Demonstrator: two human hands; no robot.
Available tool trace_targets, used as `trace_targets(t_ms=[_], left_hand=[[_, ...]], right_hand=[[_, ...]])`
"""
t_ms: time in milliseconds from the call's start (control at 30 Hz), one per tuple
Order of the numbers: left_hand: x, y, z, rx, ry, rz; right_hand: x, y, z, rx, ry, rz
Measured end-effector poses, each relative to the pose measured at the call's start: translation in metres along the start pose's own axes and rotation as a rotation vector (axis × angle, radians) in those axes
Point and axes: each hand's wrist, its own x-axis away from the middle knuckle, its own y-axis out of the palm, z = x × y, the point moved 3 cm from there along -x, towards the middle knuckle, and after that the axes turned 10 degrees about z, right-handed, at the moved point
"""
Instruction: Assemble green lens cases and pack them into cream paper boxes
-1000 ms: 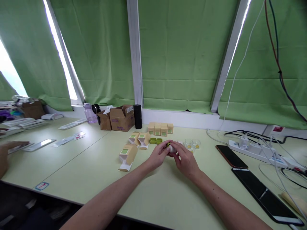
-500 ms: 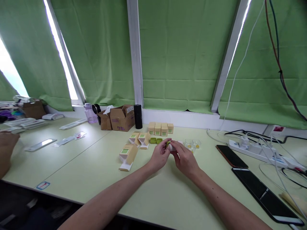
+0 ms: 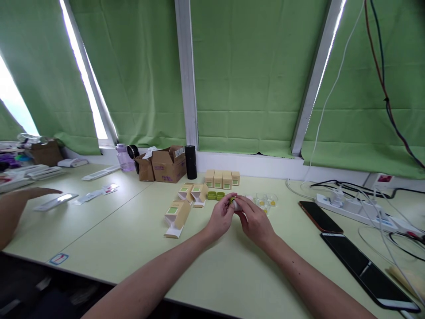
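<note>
My left hand (image 3: 220, 219) and my right hand (image 3: 255, 221) meet over the middle of the table, fingers pinched together on a small white jar with a green lid (image 3: 235, 203). Just behind them lie two loose green lids (image 3: 216, 195). To the right of my hands are clear little cups with yellow inside (image 3: 267, 201). Left of my hands, several small tan boxes with green labels lie open (image 3: 181, 209), and a row of the same boxes stands upright (image 3: 222, 178) farther back.
Brown cardboard boxes (image 3: 166, 165), a black cylinder (image 3: 190, 161) and a purple bottle (image 3: 123, 157) stand by the window sill. Two phones (image 3: 345, 239) and a power strip with cables (image 3: 358, 206) lie at the right. Another person's hand (image 3: 20, 206) reaches over the left table.
My hands have turned the jar slightly and stayed in place. The other person's hand at the left has stretched out over the table.
</note>
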Motion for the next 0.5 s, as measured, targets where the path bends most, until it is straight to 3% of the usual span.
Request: trace_targets(t_ms=[167,500], left_hand=[[0.0011,0.0002,-0.0015,0.030,-0.042,-0.089],[-0.0018,-0.0003,-0.0051,-0.013,-0.016,-0.111]], right_hand=[[0.0044,0.0023,0.0018,-0.012,0.023,-0.012],[0.0064,0.0034,0.0009,0.053,-0.002,0.010]])
